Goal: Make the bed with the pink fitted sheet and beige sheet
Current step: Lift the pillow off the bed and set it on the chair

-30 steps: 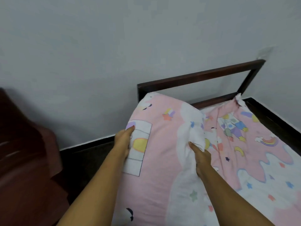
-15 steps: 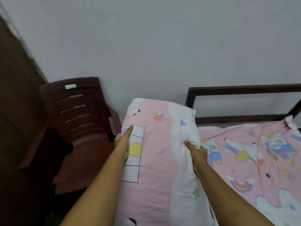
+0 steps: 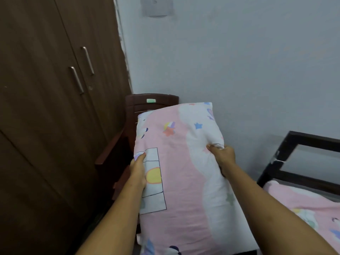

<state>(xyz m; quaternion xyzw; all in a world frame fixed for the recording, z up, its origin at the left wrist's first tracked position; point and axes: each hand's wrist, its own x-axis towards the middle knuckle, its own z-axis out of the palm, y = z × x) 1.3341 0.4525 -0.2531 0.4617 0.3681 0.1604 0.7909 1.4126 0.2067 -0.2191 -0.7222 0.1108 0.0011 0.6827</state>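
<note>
Pink fitted sheet [image 3: 303,205], cartoon print: lies on the bed at lower right, below the dark headboard [image 3: 312,142], partly covered by the right forearm. Pillow [image 3: 180,172], matching pink-and-white print: held lengthwise in the air, left of the bed. Left hand [image 3: 138,170]: grips the pillow's left edge, thumb on top, fingers hidden beneath. Right hand [image 3: 223,155]: fingers curled, pinching a fold of cover at the right edge. Dark red plastic chair [image 3: 152,102]: behind the pillow, which hides most of it. Brown wardrobe [image 3: 46,107], two metal handles [image 3: 88,60]: far left. Pale wall [image 3: 239,61] behind, with a grey plate [image 3: 156,6] at the top.
</note>
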